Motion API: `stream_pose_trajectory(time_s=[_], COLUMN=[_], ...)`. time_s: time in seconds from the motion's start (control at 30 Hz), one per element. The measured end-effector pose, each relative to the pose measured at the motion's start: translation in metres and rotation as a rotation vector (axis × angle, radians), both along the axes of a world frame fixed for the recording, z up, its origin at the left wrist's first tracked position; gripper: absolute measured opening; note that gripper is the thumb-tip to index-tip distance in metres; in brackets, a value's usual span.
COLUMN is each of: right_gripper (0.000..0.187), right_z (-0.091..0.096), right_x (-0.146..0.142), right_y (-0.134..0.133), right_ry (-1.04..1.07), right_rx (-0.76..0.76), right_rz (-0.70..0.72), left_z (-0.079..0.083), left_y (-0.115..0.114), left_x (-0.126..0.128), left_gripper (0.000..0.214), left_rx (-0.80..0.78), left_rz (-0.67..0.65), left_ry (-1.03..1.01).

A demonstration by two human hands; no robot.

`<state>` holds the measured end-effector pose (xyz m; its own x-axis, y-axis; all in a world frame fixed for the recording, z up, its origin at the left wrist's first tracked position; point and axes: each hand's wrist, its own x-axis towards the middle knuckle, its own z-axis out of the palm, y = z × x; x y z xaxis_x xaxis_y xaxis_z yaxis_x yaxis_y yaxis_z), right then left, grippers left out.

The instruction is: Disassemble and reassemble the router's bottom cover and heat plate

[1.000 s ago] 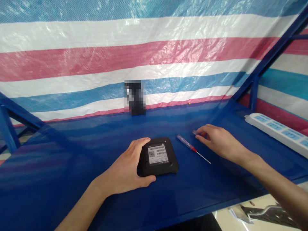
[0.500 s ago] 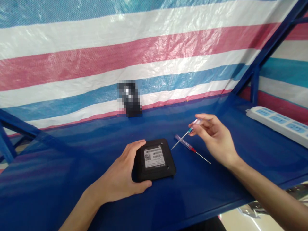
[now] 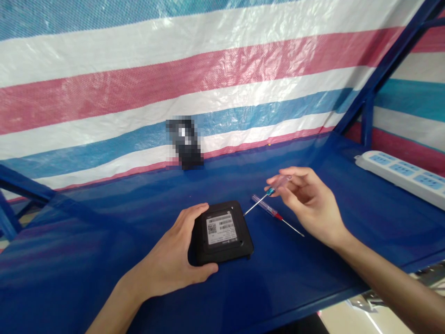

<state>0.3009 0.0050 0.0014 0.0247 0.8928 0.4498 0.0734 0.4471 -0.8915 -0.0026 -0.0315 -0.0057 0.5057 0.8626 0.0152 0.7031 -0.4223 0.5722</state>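
Observation:
My left hand (image 3: pixel 170 253) grips the left side of a square black electronic device (image 3: pixel 222 234), which lies flat with a white barcode label facing up. My right hand (image 3: pixel 309 204) pinches a small screwdriver (image 3: pixel 274 186) with a clear handle and teal collar. Its thin shaft slants down-left, and its tip is just off the device's upper right corner. A second screwdriver (image 3: pixel 267 208), with a clear handle and red collar, lies on the blue table (image 3: pixel 295 273) under the held shaft.
A white power strip (image 3: pixel 399 178) lies along the table's right side. A pixelated dark object (image 3: pixel 184 144) stands at the back edge against a striped tarp (image 3: pixel 208 79). Blue metal frame bars (image 3: pixel 385 79) rise at the right. Floor shows beyond the table's front edge.
My right hand has lifted the small screwdriver off the table, and its tip has moved left towards the device. My left hand stays on the device. The view has tilted slightly downward.

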Motion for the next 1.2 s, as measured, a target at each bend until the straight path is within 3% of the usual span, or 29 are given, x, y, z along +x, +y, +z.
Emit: stream_pose_trajectory(time_s=[0.2,0.37,0.53,0.7,0.93,1.2], right_gripper=[0.020,0.023,0.019,0.026,0.025,0.025], right_z=[0.015,0.034,0.047,0.042,0.028,0.022], right_x=[0.003,0.008,0.008,0.016,0.028,0.025], right_y=[-0.010,-0.009,0.002,0.010,-0.005,-0.011], right_ry=[-0.204,-0.381,-0.401,-0.277,-0.106,-0.123], right_rx=[0.065,0.017,-0.073,-0.148,-0.233,-0.172], right_rz=[0.107,0.254,0.331,0.363,0.326,0.214], left_z=[0.000,-0.001,0.002,0.004,0.010,0.009], left_y=[0.001,0.002,0.002,0.003,0.004,0.004], left_x=[0.000,-0.001,0.000,0.000,0.000,0.000], left_gripper=[0.096,0.097,0.097,0.096,0.099,0.098], left_rx=[-0.031,-0.029,-0.067,-0.087,-0.107,-0.114], left_rz=[0.005,0.003,0.011,0.017,0.035,0.045], left_ry=[0.015,-0.014,0.013,0.001,0.025,0.020])
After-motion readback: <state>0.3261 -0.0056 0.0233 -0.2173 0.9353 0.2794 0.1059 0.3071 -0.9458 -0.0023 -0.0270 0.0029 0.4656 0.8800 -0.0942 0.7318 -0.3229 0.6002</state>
